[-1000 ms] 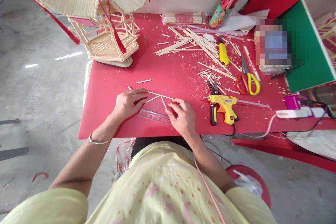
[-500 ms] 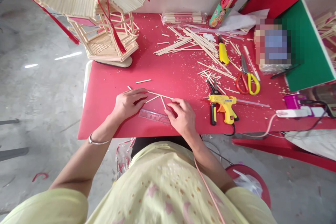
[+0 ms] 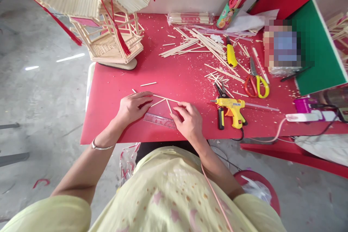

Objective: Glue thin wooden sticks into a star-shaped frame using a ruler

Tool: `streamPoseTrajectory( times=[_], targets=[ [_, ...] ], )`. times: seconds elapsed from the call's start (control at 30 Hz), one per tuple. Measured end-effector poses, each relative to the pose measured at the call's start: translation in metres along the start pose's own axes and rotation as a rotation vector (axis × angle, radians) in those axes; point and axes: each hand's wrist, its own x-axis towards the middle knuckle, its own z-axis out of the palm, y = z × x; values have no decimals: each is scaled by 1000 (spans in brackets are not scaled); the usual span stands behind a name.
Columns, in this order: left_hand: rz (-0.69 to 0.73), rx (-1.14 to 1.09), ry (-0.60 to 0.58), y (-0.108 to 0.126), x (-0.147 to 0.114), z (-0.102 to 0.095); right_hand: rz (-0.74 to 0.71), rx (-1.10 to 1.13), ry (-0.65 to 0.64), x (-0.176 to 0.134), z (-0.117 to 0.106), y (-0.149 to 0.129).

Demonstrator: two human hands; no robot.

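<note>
Between my hands on the red tabletop lie thin wooden sticks: one long wooden stick (image 3: 165, 98) running crosswise, and two shorter ones that meet it near its middle and spread towards me. My left hand (image 3: 133, 107) is curled over the left ends of the sticks, its fingers hiding them. At the right, my right hand (image 3: 189, 117) has its thumb and fingers closed on the sticks' right ends. A clear ruler (image 3: 159, 120) lies just below the sticks, its right end by my right hand. One loose short stick (image 3: 148, 84) rests beyond my left hand.
A stick-built pavilion model (image 3: 116, 45) with red tassels stands at the back left. A pile of sticks (image 3: 201, 45), a yellow cutter (image 3: 231, 54), scissors (image 3: 256, 79), pliers (image 3: 221, 117) and a yellow glue gun (image 3: 232, 108) lie to the right. A power strip (image 3: 301, 116) sits further right.
</note>
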Motion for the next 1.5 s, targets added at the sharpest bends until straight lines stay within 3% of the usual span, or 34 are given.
streamPoseTrajectory(
  times=[1.03, 1.5],
  targets=[
    [-26, -2, -19, 0, -1, 0, -1, -12, -10, 0, 0, 0],
    [9, -10, 13, -2, -1, 1, 55, -72, -87, 4, -9, -9]
  ],
)
